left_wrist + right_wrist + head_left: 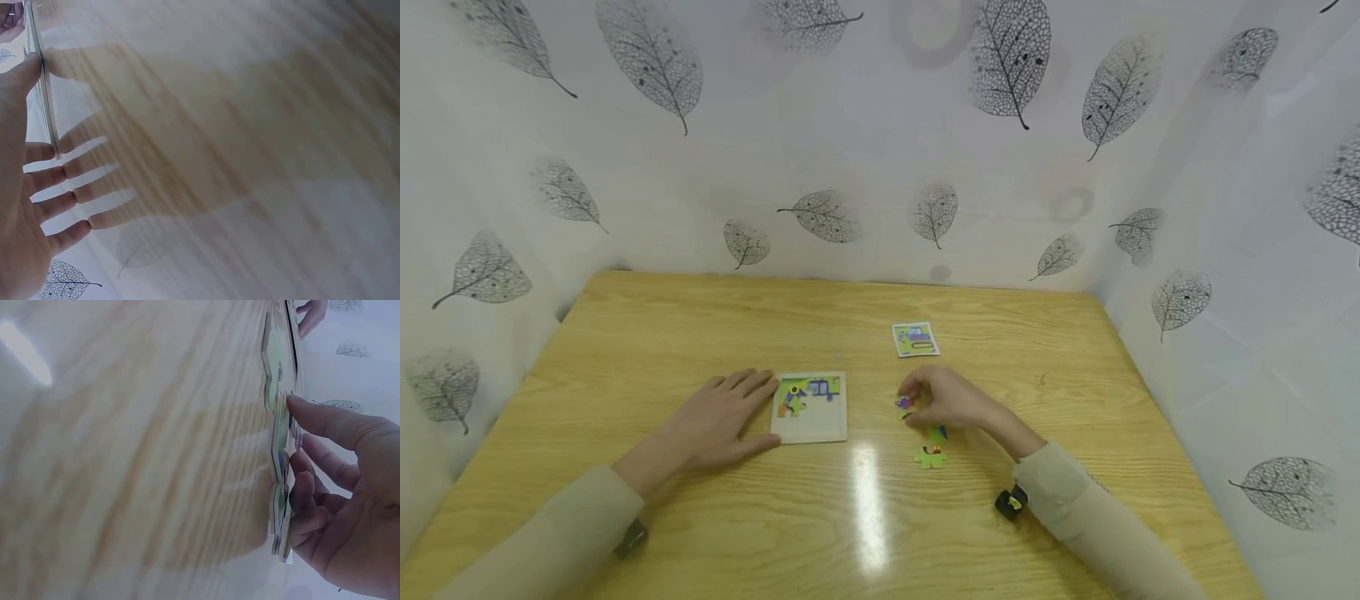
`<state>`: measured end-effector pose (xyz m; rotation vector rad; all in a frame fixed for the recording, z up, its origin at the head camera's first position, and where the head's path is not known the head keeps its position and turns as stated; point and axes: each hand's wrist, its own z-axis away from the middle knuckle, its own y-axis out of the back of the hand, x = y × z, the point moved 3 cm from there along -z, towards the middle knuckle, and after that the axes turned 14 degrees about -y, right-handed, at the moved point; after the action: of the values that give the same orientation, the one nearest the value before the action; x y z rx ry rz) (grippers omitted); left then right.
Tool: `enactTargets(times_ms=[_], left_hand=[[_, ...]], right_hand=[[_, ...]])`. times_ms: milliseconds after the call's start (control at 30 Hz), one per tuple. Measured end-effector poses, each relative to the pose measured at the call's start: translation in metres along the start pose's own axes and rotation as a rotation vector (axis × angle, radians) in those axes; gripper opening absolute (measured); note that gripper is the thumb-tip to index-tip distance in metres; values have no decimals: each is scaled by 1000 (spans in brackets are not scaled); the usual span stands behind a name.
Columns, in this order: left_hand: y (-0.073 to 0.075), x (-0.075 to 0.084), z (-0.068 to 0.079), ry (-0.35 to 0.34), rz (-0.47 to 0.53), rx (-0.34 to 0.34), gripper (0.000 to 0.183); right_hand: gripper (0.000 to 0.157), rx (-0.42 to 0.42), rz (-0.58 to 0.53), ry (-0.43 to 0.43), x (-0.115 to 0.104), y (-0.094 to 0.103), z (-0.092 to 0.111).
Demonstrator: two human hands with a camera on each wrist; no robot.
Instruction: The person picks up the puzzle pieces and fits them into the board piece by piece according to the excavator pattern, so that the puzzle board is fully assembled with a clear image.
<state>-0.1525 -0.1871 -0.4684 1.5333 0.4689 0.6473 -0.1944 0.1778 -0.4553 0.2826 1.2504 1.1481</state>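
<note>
My left hand lies on the table with fingertips and thumb at the left edge of a square puzzle board. In the left wrist view the fingers are straight beside the board's thin edge. Colourful pieces fill the board's top and upper left; the rest is bare. My right hand, right of the board, pinches a purple and red puzzle piece between thumb and fingers, low over the table. Beneath and in front of it lie green puzzle pieces, some partly hidden by the hand.
A small picture card showing a vehicle lies behind the right hand. The wooden table meets leaf-patterned white curtains at the back and both sides. Light glares off the wood before the board.
</note>
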Motion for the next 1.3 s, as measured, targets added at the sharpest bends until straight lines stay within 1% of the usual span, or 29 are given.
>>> enactTargets(times_ms=[200, 367, 500, 633, 800, 1067, 1300], left_hand=[[0, 0, -1, -5, -2, 5, 90], [0, 1, -1, -10, -8, 18, 90], [0, 1, -1, -12, -13, 22, 89], [1, 1, -1, -14, -15, 23, 89], [1, 1, -2, -17, -20, 23, 89], [0, 1, -2, -17, -29, 20, 89], [1, 2, -1, -15, -28, 26, 88]], right_hand=[[36, -11, -54, -18, 1, 0, -2], [28, 11, -126, -24, 1, 1, -4], [27, 29, -165, -61, 1, 3, -5], [25, 17, -203, -86, 0, 3, -5], [20, -13, -270, -97, -1, 3, -6], [18, -51, -365, -87, -10, -2, -12], [19, -63, -348, -82, -28, -8, -21]])
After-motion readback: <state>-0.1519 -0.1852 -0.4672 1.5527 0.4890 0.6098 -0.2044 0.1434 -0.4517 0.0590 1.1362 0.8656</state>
